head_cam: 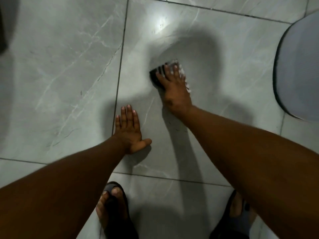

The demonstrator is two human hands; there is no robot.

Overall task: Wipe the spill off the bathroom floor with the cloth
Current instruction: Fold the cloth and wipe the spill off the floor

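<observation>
A dark cloth with pale stripes [156, 77] lies flat on the grey marbled floor tile [69, 75], blurred by motion. My right hand [174, 87] presses down on top of it with fingers spread, covering most of it. My left hand [128, 130] rests flat on the tile nearer to me, palm down, fingers together and thumb out, holding nothing. A wet sheen with a bright light reflection [161, 23] shows on the tile beyond the cloth. No distinct puddle edge is visible.
A rounded pale grey fixture or mat [300, 69] sits at the right edge. My feet in dark sandals stand at the bottom, the left foot [112, 209] and the right foot [240, 214]. Dark grout lines cross the floor. A dark object edges in at far left.
</observation>
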